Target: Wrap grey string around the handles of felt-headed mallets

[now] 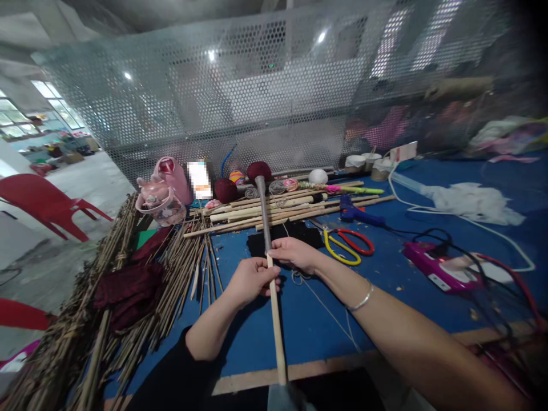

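A long pale wooden stick (276,325) runs from the table's front edge away from me, its far part wrapped in grey (264,220) up to a flared tip. My left hand (252,281) is closed round the stick just below the wrapping. Just beyond it, my right hand (295,255) pinches the stick where the grey part begins. Thin grey string (321,301) lies loosely on the blue table (240,348) below my right forearm. Black cloth (306,233) lies behind the hands.
Yellow-and-red-handled scissors (342,248), a blue glue gun (359,214) and a magenta power strip (440,268) lie to the right. Several wooden sticks (240,214) and yarn balls (259,170) are at the back. Thin brown twigs (184,274) and dark red cloth (128,291) cover the left.
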The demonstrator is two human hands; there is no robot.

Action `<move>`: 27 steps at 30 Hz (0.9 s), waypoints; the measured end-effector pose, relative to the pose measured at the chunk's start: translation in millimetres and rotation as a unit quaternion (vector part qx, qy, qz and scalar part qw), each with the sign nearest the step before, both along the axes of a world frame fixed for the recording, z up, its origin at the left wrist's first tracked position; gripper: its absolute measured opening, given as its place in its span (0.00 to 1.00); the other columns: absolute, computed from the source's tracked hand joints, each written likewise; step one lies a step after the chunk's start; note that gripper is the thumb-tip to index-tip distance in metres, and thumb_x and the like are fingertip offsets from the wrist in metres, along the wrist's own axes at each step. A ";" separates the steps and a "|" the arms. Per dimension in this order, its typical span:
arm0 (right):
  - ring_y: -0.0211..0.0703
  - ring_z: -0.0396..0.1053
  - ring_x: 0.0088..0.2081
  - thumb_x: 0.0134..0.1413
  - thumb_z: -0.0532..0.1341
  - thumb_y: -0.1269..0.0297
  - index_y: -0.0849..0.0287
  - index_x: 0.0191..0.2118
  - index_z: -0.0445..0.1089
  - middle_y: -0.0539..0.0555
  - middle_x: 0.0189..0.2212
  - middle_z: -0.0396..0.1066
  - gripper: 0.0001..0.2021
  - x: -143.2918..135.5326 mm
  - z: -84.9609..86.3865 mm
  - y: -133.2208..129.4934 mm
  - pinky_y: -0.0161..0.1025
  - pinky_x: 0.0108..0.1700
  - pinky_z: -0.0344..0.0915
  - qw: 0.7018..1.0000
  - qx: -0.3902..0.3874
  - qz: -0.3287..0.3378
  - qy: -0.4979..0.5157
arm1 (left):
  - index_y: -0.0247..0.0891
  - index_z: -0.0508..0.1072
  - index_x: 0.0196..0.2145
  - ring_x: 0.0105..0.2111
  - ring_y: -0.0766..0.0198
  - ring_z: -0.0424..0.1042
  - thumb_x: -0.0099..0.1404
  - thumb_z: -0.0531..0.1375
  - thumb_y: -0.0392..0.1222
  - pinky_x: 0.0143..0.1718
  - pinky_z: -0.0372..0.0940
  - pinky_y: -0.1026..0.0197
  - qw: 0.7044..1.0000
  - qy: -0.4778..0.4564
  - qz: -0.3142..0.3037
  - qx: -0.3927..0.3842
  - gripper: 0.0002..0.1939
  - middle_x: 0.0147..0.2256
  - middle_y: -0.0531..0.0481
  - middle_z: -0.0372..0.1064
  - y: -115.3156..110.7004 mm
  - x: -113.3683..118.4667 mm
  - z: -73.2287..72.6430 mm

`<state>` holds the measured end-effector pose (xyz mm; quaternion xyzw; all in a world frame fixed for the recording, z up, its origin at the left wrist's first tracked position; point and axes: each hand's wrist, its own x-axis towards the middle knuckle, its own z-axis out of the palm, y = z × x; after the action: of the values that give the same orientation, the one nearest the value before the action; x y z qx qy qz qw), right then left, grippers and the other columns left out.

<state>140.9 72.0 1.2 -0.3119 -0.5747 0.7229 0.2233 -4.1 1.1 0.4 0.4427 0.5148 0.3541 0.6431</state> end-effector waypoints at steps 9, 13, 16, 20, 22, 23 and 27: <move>0.29 0.57 0.19 0.44 0.62 0.59 0.64 0.25 0.62 0.46 0.15 0.62 0.13 3.5 -7.6 3.5 0.28 0.21 0.51 0.999 0.008 0.034 0.018 | 0.35 0.64 0.36 0.27 0.65 0.72 0.54 0.60 0.49 0.25 0.64 0.67 0.992 -0.102 -0.047 -0.057 0.17 0.30 0.46 0.70 -3.5 8.0 1.4; 0.30 0.60 0.21 0.41 0.64 0.58 0.64 0.26 0.62 0.48 0.20 0.65 0.14 0.7 -9.9 4.1 0.29 0.24 0.54 1.000 0.007 0.014 -0.005 | 0.35 0.63 0.36 0.24 0.67 0.71 0.52 0.60 0.50 0.23 0.63 0.67 0.999 -0.036 -0.007 -0.014 0.18 0.28 0.49 0.69 -2.9 12.4 -6.6; 0.29 0.56 0.20 0.40 0.64 0.57 0.64 0.26 0.62 0.46 0.18 0.63 0.14 0.7 -9.2 3.2 0.28 0.22 0.50 1.000 0.021 0.010 -0.010 | 0.34 0.63 0.32 0.22 0.67 0.69 0.51 0.61 0.50 0.23 0.63 0.66 0.999 0.002 0.039 0.022 0.18 0.25 0.50 0.67 -2.2 14.2 -8.8; 0.30 0.57 0.20 0.43 0.61 0.56 0.64 0.27 0.62 0.47 0.19 0.63 0.15 -1.7 -12.6 2.9 0.30 0.23 0.51 0.999 0.045 0.014 -0.016 | 0.35 0.61 0.33 0.22 0.67 0.69 0.53 0.59 0.49 0.22 0.62 0.66 0.998 -0.023 0.056 0.004 0.16 0.25 0.50 0.67 -1.1 15.6 -7.7; 0.30 0.57 0.21 0.44 0.61 0.57 0.64 0.29 0.63 0.46 0.19 0.62 0.14 -4.0 -13.9 3.7 0.30 0.24 0.52 0.998 0.066 0.008 -0.020 | 0.36 0.60 0.32 0.21 0.69 0.68 0.54 0.57 0.48 0.22 0.62 0.67 0.995 -0.054 0.079 -0.009 0.14 0.24 0.51 0.67 0.6 15.0 -6.7; 0.30 0.56 0.20 0.44 0.60 0.58 0.64 0.31 0.63 0.46 0.19 0.61 0.13 -4.5 -12.7 3.6 0.29 0.23 0.51 0.997 0.074 0.005 -0.030 | 0.36 0.59 0.31 0.19 0.71 0.66 0.55 0.56 0.46 0.21 0.60 0.68 0.993 -0.072 0.097 -0.012 0.12 0.23 0.52 0.65 1.7 14.2 -6.3; 0.29 0.48 0.16 0.47 0.58 0.62 0.63 0.29 0.63 0.42 0.14 0.54 0.08 7.2 13.5 -12.1 0.29 0.19 0.45 0.983 0.117 0.022 -0.140 | 0.39 0.57 0.28 0.12 0.78 0.50 0.54 0.55 0.42 0.12 0.45 0.73 0.978 -0.128 0.162 -0.037 0.08 0.17 0.62 0.53 6.0 9.2 -5.0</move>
<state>148.1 59.9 14.7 -0.3691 -0.6876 0.6044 0.1602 5.1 7.1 -4.6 0.2807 0.5059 0.4880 0.6535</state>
